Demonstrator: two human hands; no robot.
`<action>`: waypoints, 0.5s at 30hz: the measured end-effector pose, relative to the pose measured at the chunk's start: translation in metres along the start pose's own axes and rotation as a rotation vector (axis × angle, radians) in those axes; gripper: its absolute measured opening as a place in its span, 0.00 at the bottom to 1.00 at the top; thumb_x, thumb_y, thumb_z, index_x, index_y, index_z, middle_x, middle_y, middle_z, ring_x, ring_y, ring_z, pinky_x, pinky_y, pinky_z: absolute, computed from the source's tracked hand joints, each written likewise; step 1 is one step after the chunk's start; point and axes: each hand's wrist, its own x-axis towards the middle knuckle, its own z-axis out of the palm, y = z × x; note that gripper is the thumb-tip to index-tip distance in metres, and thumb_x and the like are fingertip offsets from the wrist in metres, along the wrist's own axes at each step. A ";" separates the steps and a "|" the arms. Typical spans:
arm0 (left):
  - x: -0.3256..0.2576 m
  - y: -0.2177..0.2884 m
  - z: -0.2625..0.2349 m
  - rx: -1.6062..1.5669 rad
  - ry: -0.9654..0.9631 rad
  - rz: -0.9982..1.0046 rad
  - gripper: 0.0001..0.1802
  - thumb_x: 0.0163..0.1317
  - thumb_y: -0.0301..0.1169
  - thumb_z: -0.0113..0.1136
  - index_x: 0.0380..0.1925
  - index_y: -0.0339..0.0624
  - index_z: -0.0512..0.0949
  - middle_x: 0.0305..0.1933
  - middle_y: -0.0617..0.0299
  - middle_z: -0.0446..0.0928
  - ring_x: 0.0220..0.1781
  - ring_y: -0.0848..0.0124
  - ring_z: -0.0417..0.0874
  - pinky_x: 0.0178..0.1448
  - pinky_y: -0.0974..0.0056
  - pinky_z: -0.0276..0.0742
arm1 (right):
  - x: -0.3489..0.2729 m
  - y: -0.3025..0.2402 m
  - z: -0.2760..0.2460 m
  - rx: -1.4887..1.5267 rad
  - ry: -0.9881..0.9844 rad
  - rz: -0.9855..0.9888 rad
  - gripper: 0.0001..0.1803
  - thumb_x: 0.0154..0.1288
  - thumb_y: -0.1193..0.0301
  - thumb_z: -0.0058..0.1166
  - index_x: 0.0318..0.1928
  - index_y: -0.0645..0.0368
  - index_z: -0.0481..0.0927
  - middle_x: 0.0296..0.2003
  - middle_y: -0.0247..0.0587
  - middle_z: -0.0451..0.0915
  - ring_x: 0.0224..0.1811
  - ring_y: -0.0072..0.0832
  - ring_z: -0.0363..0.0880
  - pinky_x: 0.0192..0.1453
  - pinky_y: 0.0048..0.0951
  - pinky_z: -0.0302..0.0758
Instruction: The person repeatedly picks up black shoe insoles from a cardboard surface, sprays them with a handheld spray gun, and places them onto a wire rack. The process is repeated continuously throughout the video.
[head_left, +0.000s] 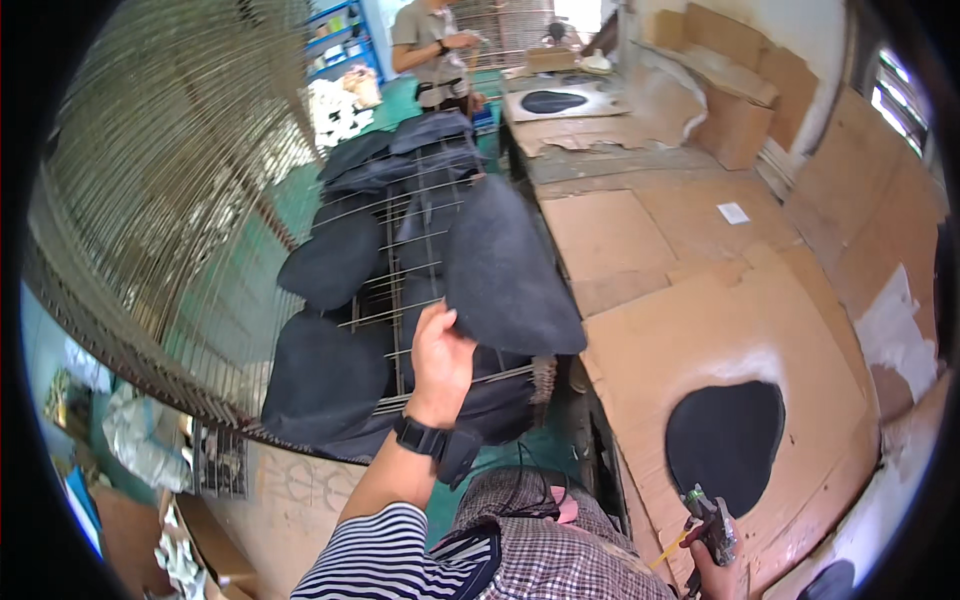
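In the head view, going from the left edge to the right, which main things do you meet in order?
Curved wire mesh → flat black pieces on the wire rack → left hand lifting a black piece → cardboard-covered table → black teardrop cut-out, with the right hand holding a spray gun just below it.

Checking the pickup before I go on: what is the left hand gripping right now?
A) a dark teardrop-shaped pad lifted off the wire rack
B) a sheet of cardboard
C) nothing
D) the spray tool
A: the left hand pinches the edge of a dark pad raised above the wire rack, while the right hand holds the spray tool over the cardboard-covered bench.
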 end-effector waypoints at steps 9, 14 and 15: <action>-0.066 0.001 -0.150 0.530 0.651 0.000 0.14 0.58 0.23 0.58 0.43 0.42 0.68 0.38 0.59 0.71 0.33 0.71 0.76 0.35 0.62 0.79 | 0.060 0.020 0.023 0.166 -0.170 -0.011 0.30 0.51 0.75 0.60 0.57 0.68 0.69 0.33 0.39 0.77 0.34 0.25 0.77 0.44 0.28 0.77; -0.073 0.008 -0.142 1.603 0.649 0.458 0.30 0.46 0.31 0.70 0.48 0.37 0.66 0.45 0.50 0.68 0.48 0.55 0.72 0.54 0.55 0.69 | 0.060 0.023 0.022 0.126 -0.173 0.009 0.29 0.51 0.76 0.59 0.56 0.68 0.69 0.34 0.39 0.78 0.35 0.25 0.78 0.45 0.29 0.77; -0.072 0.018 -0.133 1.693 0.608 0.462 0.30 0.46 0.31 0.70 0.48 0.38 0.66 0.45 0.50 0.68 0.47 0.55 0.72 0.54 0.55 0.69 | 0.058 0.025 0.023 0.167 -0.152 0.014 0.28 0.51 0.76 0.58 0.55 0.67 0.70 0.34 0.38 0.78 0.36 0.25 0.78 0.46 0.30 0.77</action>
